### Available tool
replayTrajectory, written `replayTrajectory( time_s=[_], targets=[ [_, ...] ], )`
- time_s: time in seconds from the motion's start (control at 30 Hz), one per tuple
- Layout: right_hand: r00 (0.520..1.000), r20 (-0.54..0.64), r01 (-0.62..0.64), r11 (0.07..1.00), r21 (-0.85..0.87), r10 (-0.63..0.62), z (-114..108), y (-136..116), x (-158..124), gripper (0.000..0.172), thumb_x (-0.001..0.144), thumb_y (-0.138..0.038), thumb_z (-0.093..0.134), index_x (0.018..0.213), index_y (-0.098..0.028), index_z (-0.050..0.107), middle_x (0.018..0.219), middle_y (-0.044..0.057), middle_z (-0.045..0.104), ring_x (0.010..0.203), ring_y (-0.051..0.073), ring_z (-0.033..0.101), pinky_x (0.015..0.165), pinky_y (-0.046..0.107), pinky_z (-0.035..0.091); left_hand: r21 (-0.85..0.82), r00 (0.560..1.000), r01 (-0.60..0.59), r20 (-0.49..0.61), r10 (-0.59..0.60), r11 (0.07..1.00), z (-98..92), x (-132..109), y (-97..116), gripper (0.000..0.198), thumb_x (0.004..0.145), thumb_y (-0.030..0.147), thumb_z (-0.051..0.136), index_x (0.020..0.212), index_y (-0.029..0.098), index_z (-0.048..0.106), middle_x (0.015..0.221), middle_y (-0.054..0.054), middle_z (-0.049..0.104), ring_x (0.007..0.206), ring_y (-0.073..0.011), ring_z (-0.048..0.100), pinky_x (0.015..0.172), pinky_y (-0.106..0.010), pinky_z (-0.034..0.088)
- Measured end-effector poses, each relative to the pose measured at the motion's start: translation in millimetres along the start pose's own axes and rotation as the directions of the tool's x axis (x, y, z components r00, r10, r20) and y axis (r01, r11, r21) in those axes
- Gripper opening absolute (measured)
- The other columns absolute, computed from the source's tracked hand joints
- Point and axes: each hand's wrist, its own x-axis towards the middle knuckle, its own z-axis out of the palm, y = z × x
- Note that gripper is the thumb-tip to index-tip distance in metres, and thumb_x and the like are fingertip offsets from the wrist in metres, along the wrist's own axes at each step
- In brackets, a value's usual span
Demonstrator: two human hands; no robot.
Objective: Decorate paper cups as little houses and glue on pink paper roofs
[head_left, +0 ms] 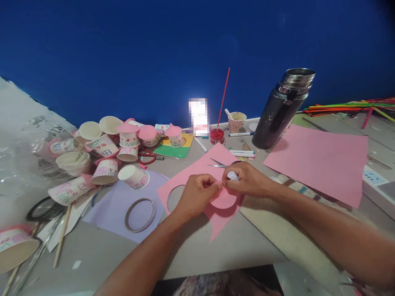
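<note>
My left hand point(196, 194) pinches the upper edge of a pink paper disc point(224, 201) between thumb and fingers. Opposite it, my right hand point(248, 179) pinches the same edge, the fingertips of both nearly touching. A small white-capped tube or stick point(232, 176) pokes out of my right hand; its body is hidden by the fingers. Beneath both hands lies a pink sheet point(214, 156) with a round hole cut at its left. Scissors point(218, 165) rest on that sheet just beyond my right hand, blades pointing left, handles partly covered.
Decorated paper cups point(103, 170) crowd the left side. A tape ring point(127, 218) lies on a purple sheet point(108, 205). A dark flask point(279, 111) stands behind my right hand, beside another pink sheet point(324, 160). Markers point(242, 153) and a red pot point(217, 136) with a stick are farther back.
</note>
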Motion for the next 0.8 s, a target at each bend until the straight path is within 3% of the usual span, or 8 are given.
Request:
replayTrajectory(
  time_s=[0.13, 0.27, 0.37, 0.47, 0.53, 0.6, 0.7, 0.8],
  targets=[
    [0.996, -0.017, -0.092, 0.996, 0.021, 0.092, -2.9, -4.1, 0.1, 0.014, 0.076, -0.015, 0.061, 0.067, -0.019, 0.071, 0.070, 0.000, 0.073, 0.067, 0.016, 0.063, 0.062, 0.026, 0.043, 0.008, 0.998, 0.009, 0.058, -0.010, 1.000, -2.5, 1.0, 0.7, 0.024, 0.078, 0.035, 0.069, 0.066, 0.016, 0.062, 0.060, 0.004, 0.050, 0.058, -0.0098, 0.040, 0.055, -0.024, 0.029],
    [0.998, 0.004, -0.061, 0.998, -0.019, 0.061, -2.4, -4.2, -0.2, 0.012, 0.079, -0.019, 0.063, 0.071, -0.020, 0.072, 0.070, 0.000, 0.073, 0.065, 0.016, 0.061, 0.061, 0.027, 0.042, 0.065, 0.999, 0.021, 0.042, -0.023, 0.998, -2.9, 0.6, -0.5, 0.028, 0.078, 0.034, 0.067, 0.058, 0.016, 0.057, 0.055, 0.006, 0.042, 0.055, -0.0090, 0.033, 0.053, -0.025, 0.024],
    [0.999, -0.029, 0.017, 0.998, -0.064, -0.019, -0.3, -1.8, -0.3, 0.012, 0.081, -0.020, 0.063, 0.072, -0.020, 0.072, 0.072, 0.001, 0.074, 0.068, 0.016, 0.062, 0.065, 0.028, 0.043, 0.071, 1.000, -0.007, 0.008, 0.006, 0.997, -3.5, -0.5, -0.2, 0.028, 0.080, 0.035, 0.069, 0.061, 0.016, 0.063, 0.057, 0.004, 0.049, 0.057, -0.0105, 0.040, 0.054, -0.025, 0.028],
    [0.987, -0.150, 0.067, 0.998, 0.002, -0.066, -0.5, 0.1, 0.0, 0.012, 0.082, -0.021, 0.062, 0.072, -0.021, 0.070, 0.073, 0.001, 0.073, 0.069, 0.016, 0.063, 0.067, 0.028, 0.044, -0.173, 0.999, -0.042, 0.020, 0.046, 0.984, -5.4, 0.3, 0.4, 0.028, 0.085, 0.045, 0.070, 0.086, 0.018, 0.075, 0.078, -0.001, 0.067, 0.072, -0.0150, 0.057, 0.066, -0.025, 0.043],
    [0.970, -0.237, 0.075, 0.995, 0.072, -0.056, -1.2, 0.6, 0.1, 0.013, 0.083, -0.023, 0.061, 0.073, -0.021, 0.069, 0.072, 0.000, 0.073, 0.067, 0.016, 0.063, 0.064, 0.027, 0.045, -0.459, 0.997, 0.020, 0.075, 0.017, 0.888, -5.8, 2.2, -0.1, 0.038, 0.089, 0.054, 0.066, 0.104, 0.020, 0.076, 0.098, -0.006, 0.074, 0.088, -0.0192, 0.065, 0.078, -0.028, 0.050],
    [0.951, -0.306, 0.085, 0.989, 0.122, -0.044, -1.0, 0.9, -0.1, 0.013, 0.083, -0.025, 0.062, 0.073, -0.021, 0.069, 0.071, 0.001, 0.072, 0.065, 0.016, 0.063, 0.061, 0.027, 0.045, -0.667, 0.989, 0.127, 0.144, -0.041, 0.734, -4.4, 4.4, -1.0, 0.042, 0.091, 0.057, 0.064, 0.108, 0.020, 0.075, 0.107, -0.009, 0.075, 0.094, -0.0216, 0.068, 0.082, -0.030, 0.054],
    [0.927, -0.371, 0.121, 0.982, 0.145, -0.060, 2.1, 1.5, -0.7, 0.012, 0.082, -0.026, 0.063, 0.076, -0.021, 0.071, 0.072, 0.002, 0.073, 0.065, 0.017, 0.064, 0.059, 0.028, 0.046, -0.776, 0.963, 0.251, 0.262, -0.065, 0.579, -0.2, 5.3, -1.3, 0.033, 0.089, 0.047, 0.068, 0.106, 0.018, 0.074, 0.108, -0.013, 0.075, 0.096, -0.0258, 0.071, 0.083, -0.036, 0.058],
    [0.925, -0.374, 0.129, 0.980, 0.152, -0.064, 6.2, 1.2, -0.8, 0.013, 0.082, -0.025, 0.062, 0.077, -0.021, 0.074, 0.072, 0.002, 0.073, 0.065, 0.017, 0.065, 0.059, 0.028, 0.048, -0.787, 0.950, 0.267, 0.312, -0.014, 0.557, 3.7, 2.9, 0.1, 0.028, 0.086, 0.035, 0.073, 0.107, 0.017, 0.072, 0.108, -0.013, 0.075, 0.099, -0.0294, 0.072, 0.083, -0.043, 0.060]
  ],
)
